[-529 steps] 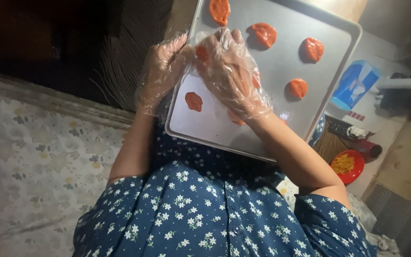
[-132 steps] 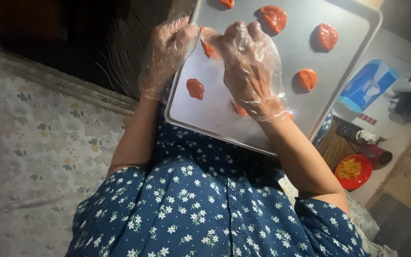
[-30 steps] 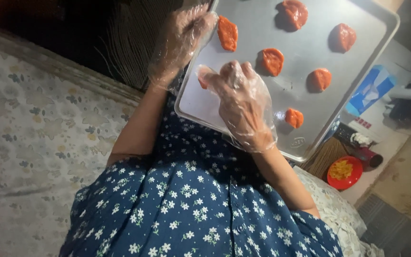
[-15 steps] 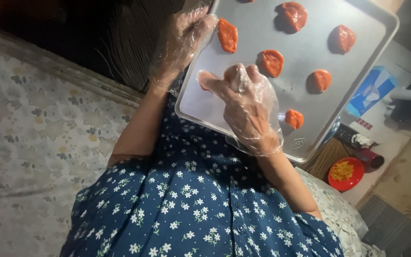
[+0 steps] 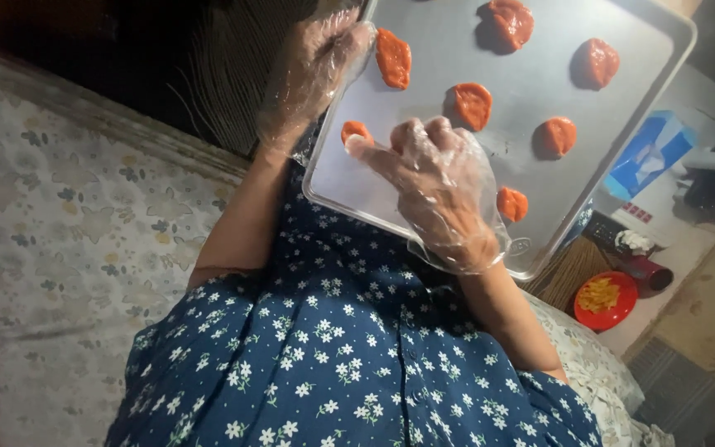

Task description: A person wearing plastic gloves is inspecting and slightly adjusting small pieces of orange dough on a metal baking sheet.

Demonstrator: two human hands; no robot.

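Right hand [image 5: 440, 186] in clear plastic glove, fingers spread, presses small orange dough piece [image 5: 356, 132] on metal baking tray [image 5: 424, 223] – better press evenly, keep gap. Left hand [image 5: 312, 70] curled on tray edge – hold steady.

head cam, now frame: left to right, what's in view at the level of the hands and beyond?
Floral patterned cloth surface → left hand in clear plastic glove → right hand in clear plastic glove → silver metal baking tray with orange dough pieces → round red bowl of yellow food → blue box.
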